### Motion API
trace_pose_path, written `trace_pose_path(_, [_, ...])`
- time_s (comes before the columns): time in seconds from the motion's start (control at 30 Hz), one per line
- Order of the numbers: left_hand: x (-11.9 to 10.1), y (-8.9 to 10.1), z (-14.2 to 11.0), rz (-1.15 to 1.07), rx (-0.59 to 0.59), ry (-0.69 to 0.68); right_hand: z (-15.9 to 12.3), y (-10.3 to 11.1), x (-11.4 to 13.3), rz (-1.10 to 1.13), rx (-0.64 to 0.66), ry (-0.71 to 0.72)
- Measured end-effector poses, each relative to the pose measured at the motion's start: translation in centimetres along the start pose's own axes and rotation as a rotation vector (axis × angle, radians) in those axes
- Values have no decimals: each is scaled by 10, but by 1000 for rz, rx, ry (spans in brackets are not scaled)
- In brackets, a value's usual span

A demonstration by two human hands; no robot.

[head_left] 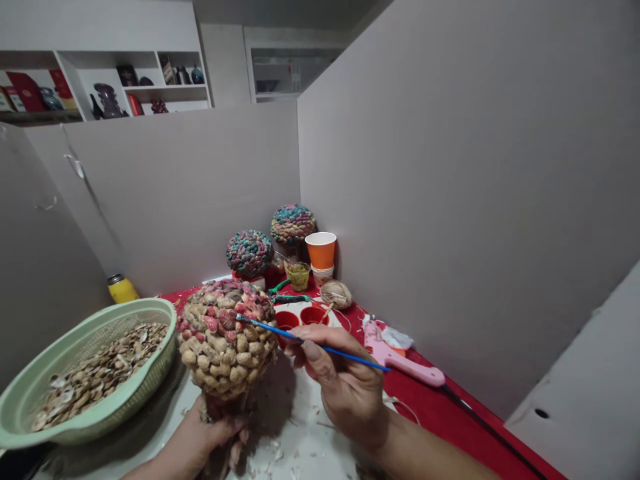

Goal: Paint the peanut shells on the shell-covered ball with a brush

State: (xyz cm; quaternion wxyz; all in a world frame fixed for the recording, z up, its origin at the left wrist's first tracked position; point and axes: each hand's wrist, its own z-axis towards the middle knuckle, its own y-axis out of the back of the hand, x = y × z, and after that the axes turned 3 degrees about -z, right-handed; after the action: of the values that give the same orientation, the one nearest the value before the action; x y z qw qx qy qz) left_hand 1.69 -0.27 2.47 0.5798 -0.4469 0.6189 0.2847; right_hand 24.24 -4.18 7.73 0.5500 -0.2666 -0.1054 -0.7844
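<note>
A ball covered in peanut shells (227, 353) stands on a short stem in front of me. Its upper part is painted red and pink, while the lower shells keep their natural tan. My left hand (220, 430) is wrapped round the stem beneath the ball. Between the fingers and thumb of my right hand (345, 380) is a thin blue paintbrush (320, 347), its tip against the painted shells. Just behind the brush stand two red cups (287, 321), one with a wooden stick in it.
At left sits a green basket (170, 327) of loose shells. Two colourful shell balls (250, 253) stand at the back, near an orange paper cup (321, 252), pliers (290, 299) and a twine ball (336, 294). A pink glue gun (410, 367) lies at right; grey partitions (450, 167) enclose the table.
</note>
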Motion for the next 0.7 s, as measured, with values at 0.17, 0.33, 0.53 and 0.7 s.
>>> trace_pose_path(0.17, [1, 1, 2, -77, -6, -21, 2, 4, 5, -7, 13, 27])
trace_pose_path(0.33, [-3, 0, 3, -144, 25, 41, 5, 5, 7, 32, -41, 52])
trace_pose_path(0.53, [-4, 2, 3, -213, 54, 95, 7, 3, 7, 37, -137, 95])
trace_pose_path(0.7, [-5, 6, 7, -246, 56, 137, 7, 3, 5, 5, -162, 92])
